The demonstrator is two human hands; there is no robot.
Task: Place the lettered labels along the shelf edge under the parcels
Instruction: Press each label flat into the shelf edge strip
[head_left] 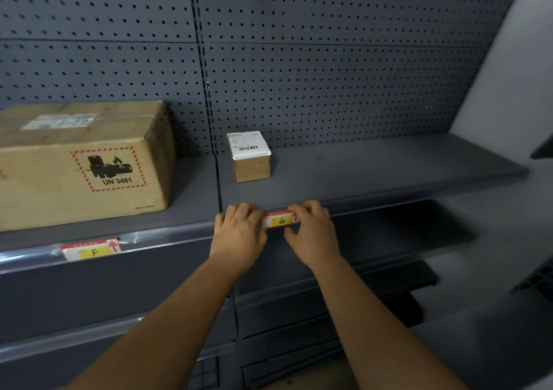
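1. Currently, both forearms are reaching in from 6 o'clock. The left grip (239, 231) and right grip (312, 228) are closing narrowly on the two ends of the G label (279, 220), with fingers curling over its top and the right thumb sitting beneath.
2. That label is lying against the shelf edge (167, 234); seating it there is, I judge, the step in hand.
3. At 9 o'clock along the same edge, the F label (92, 250) is already sitting under the large box (83, 162).
4. At 12 o'clock from the G label, the small parcel (251, 159) is standing farther back on the shelf (389, 168), near the pegboard (329, 75).
5. Next, the fingers are probably going to need to press the label flush, level and centred under that parcel before letting go.
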